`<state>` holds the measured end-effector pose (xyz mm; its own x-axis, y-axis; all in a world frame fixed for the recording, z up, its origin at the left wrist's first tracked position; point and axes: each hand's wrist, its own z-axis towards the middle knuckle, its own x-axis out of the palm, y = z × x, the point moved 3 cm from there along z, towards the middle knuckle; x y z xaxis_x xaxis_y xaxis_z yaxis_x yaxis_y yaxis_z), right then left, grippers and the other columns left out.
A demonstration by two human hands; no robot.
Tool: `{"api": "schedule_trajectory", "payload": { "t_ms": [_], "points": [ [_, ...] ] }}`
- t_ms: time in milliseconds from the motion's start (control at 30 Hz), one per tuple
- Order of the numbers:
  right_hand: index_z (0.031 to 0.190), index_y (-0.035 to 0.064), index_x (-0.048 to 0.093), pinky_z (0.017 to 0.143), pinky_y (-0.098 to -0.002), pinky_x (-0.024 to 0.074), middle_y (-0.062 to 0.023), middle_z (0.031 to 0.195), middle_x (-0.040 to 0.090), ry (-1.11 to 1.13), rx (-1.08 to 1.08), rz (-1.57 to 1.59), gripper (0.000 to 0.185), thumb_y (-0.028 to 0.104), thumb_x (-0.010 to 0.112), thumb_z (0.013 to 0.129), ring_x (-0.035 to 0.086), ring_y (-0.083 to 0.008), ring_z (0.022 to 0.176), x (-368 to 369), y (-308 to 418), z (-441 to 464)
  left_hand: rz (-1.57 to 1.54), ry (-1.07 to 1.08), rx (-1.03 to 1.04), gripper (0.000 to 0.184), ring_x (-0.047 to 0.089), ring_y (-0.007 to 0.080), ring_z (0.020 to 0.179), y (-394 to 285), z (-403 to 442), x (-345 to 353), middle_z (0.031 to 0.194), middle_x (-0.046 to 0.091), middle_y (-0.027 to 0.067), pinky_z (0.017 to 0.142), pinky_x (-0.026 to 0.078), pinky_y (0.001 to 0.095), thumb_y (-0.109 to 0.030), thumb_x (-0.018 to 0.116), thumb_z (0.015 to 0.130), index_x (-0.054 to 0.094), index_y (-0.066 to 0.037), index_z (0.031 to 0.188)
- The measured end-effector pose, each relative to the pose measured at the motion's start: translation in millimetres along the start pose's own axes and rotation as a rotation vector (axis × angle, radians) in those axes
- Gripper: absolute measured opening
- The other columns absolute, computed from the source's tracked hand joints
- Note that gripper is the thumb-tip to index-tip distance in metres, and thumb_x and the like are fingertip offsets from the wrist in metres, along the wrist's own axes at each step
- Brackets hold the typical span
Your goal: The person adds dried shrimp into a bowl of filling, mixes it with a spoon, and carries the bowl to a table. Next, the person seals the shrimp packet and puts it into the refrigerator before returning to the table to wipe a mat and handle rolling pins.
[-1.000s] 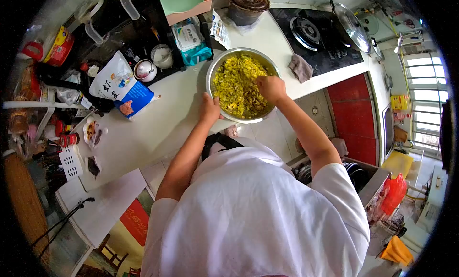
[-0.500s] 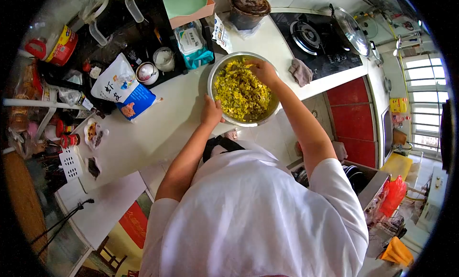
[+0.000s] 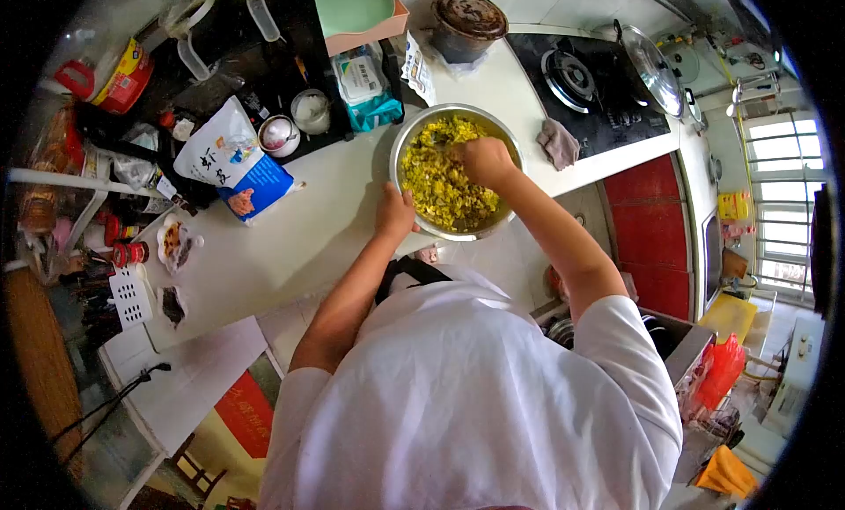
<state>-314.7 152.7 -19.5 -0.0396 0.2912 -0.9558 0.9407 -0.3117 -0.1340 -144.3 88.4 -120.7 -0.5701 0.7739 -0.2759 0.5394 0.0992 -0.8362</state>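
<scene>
Left hand point(image 3: 395, 212): grasps bowl point(image 3: 489, 123) at near left, likely steadying it.
Right hand point(image 3: 487, 161): at food point(image 3: 442, 191), fingertips hidden; cannot tell its grip.

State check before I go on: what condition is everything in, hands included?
Bowl: well filled, on the counter's edge
Food: chopped, loose
Left hand: gripping the bowl's rim
Right hand: in the food, fingertips hidden
Burner: bare, no flame visible
Cloth: crumpled
Red doors: shut
Pouch: open or sealed, can't tell
</scene>
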Motion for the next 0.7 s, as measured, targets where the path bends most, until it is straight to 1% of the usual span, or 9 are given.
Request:
{"api": "schedule_trajectory", "payload": {
  "t_ms": [100, 167, 200, 300, 433, 500, 533, 633, 700],
  "points": [
    [0.088, 0.0173, 0.065, 0.063, -0.0411, 0.0502, -0.0109, 0.076, 0.064, 0.001, -0.035, 0.016, 0.016, 0.02, 0.057, 0.075, 0.063, -0.0291, 0.072, -4, 0, -11, -0.022, -0.035, 0.026, 0.05, 0.06, 0.0242, 0.044, 6, 5, 2, 0.09, 0.06, 0.0241, 0.048, 0.051, 0.0343, -0.026, 0.042, 0.092, 0.023, 0.009, 0.122],
    [0.094, 0.0205, 0.067, 0.062, -0.0397, 0.0495, -0.0093, 0.079, 0.065, -0.175, 0.023, 0.197, 0.018, 0.02, 0.055, 0.08, 0.062, -0.0293, 0.07, -17, -15, -18, -0.009, -0.03, 0.032, 0.053, 0.06, 0.0244, 0.044, 8, 7, 2, 0.089, 0.06, 0.024, 0.049, 0.051, 0.0346, -0.027, 0.042, 0.092, 0.021, 0.009, 0.125],
    [0.097, 0.0222, 0.067, 0.063, -0.039, 0.0497, -0.008, 0.081, 0.065, -0.168, 0.133, 0.114, 0.019, 0.025, 0.055, 0.083, 0.062, -0.0293, 0.07, -19, -28, -10, 0.015, -0.008, 0.021, 0.053, 0.06, 0.0247, 0.044, 7, 6, 1, 0.088, 0.06, 0.0238, 0.049, 0.051, 0.0346, -0.028, 0.042, 0.092, 0.023, 0.009, 0.125],
    [0.096, 0.0226, 0.066, 0.065, -0.0403, 0.0495, -0.0095, 0.083, 0.065, -0.163, 0.228, 0.082, 0.02, 0.027, 0.052, 0.083, 0.063, -0.0288, 0.074, -25, -60, -1, 0.047, -0.012, 0.027, 0.048, 0.06, 0.0248, 0.044, 10, 7, 5, 0.087, 0.061, 0.0234, 0.05, 0.051, 0.0349, -0.029, 0.042, 0.092, 0.027, 0.008, 0.12],
    [0.095, 0.0217, 0.066, 0.07, -0.0415, 0.0489, -0.0113, 0.085, 0.065, -0.088, 0.394, 0.161, 0.02, 0.027, 0.053, 0.081, 0.062, -0.0299, 0.078, 36, -74, 16, 0.043, -0.049, 0.044, 0.045, 0.06, 0.0247, 0.044, 11, 9, 6, 0.083, 0.061, 0.0231, 0.049, 0.051, 0.0353, -0.029, 0.041, 0.092, 0.029, 0.007, 0.116],
    [0.093, 0.0225, 0.067, 0.07, -0.0401, 0.0491, -0.011, 0.084, 0.065, -0.211, 0.207, 0.315, 0.018, 0.024, 0.054, 0.08, 0.062, -0.0299, 0.077, 35, -50, 4, 0.054, -0.029, 0.029, 0.049, 0.06, 0.0247, 0.043, 6, 7, 3, 0.083, 0.062, 0.0229, 0.049, 0.051, 0.035, -0.03, 0.041, 0.092, 0.026, 0.008, 0.12],
    [0.093, 0.0219, 0.067, 0.067, -0.0398, 0.0489, -0.0104, 0.081, 0.065, -0.115, 0.19, 0.323, 0.018, 0.023, 0.056, 0.079, 0.062, -0.0289, 0.075, 34, -40, -1, 0.063, -0.008, 0.013, 0.053, 0.06, 0.0246, 0.043, 6, 6, 3, 0.083, 0.062, 0.0228, 0.049, 0.051, 0.0348, -0.03, 0.04, 0.092, 0.023, 0.008, 0.125],
    [0.095, 0.0217, 0.067, 0.064, -0.0404, 0.0482, -0.0097, 0.078, 0.064, -0.168, 0.02, 0.344, 0.019, 0.024, 0.056, 0.08, 0.062, -0.0285, 0.072, 6, -28, -18, 0.041, -0.014, 0.015, 0.053, 0.06, 0.0251, 0.043, 10, 9, 5, 0.083, 0.062, 0.0226, 0.047, 0.051, 0.0349, -0.029, 0.04, 0.092, 0.023, 0.008, 0.126],
    [0.097, 0.0207, 0.067, 0.062, -0.0408, 0.0476, -0.0098, 0.078, 0.064, -0.154, 0.041, 0.329, 0.02, 0.026, 0.055, 0.082, 0.061, -0.0285, 0.069, -5, -34, -14, 0.037, -0.024, 0.024, 0.052, 0.06, 0.025, 0.043, 13, 11, 6, 0.084, 0.062, 0.023, 0.046, 0.05, 0.035, -0.029, 0.041, 0.092, 0.024, 0.008, 0.125]
  ]
}}
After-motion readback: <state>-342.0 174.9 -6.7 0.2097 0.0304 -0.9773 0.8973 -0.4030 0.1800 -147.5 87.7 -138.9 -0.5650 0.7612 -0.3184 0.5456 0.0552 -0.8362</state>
